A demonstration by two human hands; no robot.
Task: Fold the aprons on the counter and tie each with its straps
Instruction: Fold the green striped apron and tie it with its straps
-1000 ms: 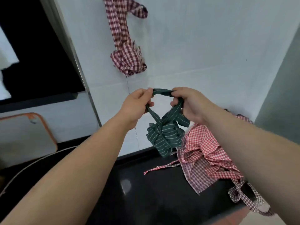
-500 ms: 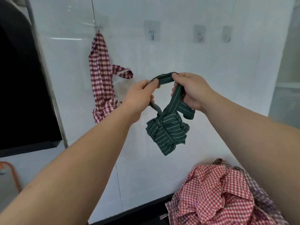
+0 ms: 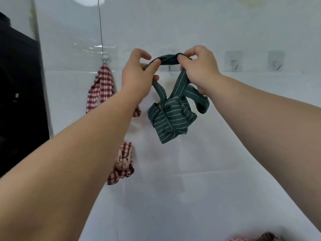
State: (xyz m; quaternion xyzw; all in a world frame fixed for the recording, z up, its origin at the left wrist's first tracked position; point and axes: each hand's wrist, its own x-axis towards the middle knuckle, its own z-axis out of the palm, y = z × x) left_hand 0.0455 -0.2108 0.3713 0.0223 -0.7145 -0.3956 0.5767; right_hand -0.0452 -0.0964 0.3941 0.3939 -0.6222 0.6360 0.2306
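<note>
Both hands are raised in front of the white tiled wall (image 3: 225,145), holding the green striped apron (image 3: 171,120) up by its strap loop (image 3: 169,58). The apron is folded into a compact bundle, wrapped and tied with its own straps. It hangs in the air below the hands, off any surface and near the wall.

The left hand (image 3: 137,75) pinches the left end of the loop between thumb and forefinger. One strap leg runs down from under this hand into the bundle. The right hand (image 3: 199,70) pinches the right end of the loop with thumb and fingertips, and its lower fingers are curled round the second strap leg, which drops to the bundle. A loose strap end (image 3: 199,101) curves out to the right of the bundle, just under the right hand.

The loop is stretched between the hands right in front of a wall hook (image 3: 169,67); cannot tell if it touches. Two adhesive hooks (image 3: 233,60) are on the wall to the right.

A red checked apron (image 3: 101,87) hangs from another hook at the left. A red checked bundle (image 3: 123,164) shows below the left forearm, which hides any link between the two. There is a black panel (image 3: 17,101) at the left edge and a scrap of red checked cloth (image 3: 257,238) at the bottom right edge
</note>
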